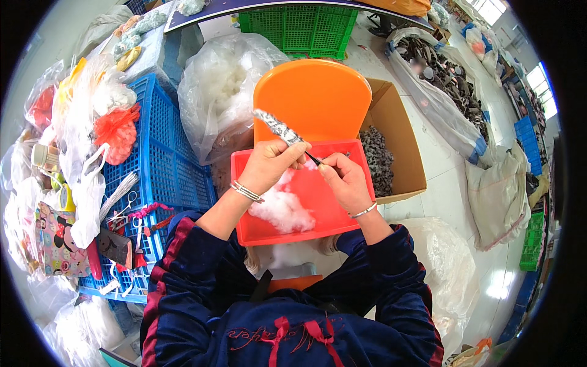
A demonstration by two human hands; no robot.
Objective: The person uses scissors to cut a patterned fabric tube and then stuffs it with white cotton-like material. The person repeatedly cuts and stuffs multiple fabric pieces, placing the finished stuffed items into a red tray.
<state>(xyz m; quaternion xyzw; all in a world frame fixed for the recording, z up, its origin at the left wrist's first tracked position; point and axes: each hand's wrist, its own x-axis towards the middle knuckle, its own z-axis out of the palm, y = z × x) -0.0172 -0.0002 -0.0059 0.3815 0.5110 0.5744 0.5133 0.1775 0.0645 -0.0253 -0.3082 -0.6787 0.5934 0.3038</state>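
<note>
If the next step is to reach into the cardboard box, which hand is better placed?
Probably the right hand, nearer the cardboard box, though it pinches a thin dark rod. The left hand is farther off and grips the speckled piece.

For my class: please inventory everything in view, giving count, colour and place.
Speckled piece: one, grey-white, centre
Thin tool: one, black, against speckled piece
Tray: one, red, centre
Stuffing: one large clump, white, in tray
Chair: one, orange, beyond tray
Box: one, brown, right of chair
Loose pieces: many, grey, in box
Stuffing bag: one, clear, left of chair
Blue crates: several, left and far right
Green crates: at least two, top, right
Open sack: one, white, upper right
Plastic bags: many, mostly clear, left
Sleeves: two, dark blue, below hands
Left hand: one, holding speckled piece
Right hand: one, on thin tool
</note>
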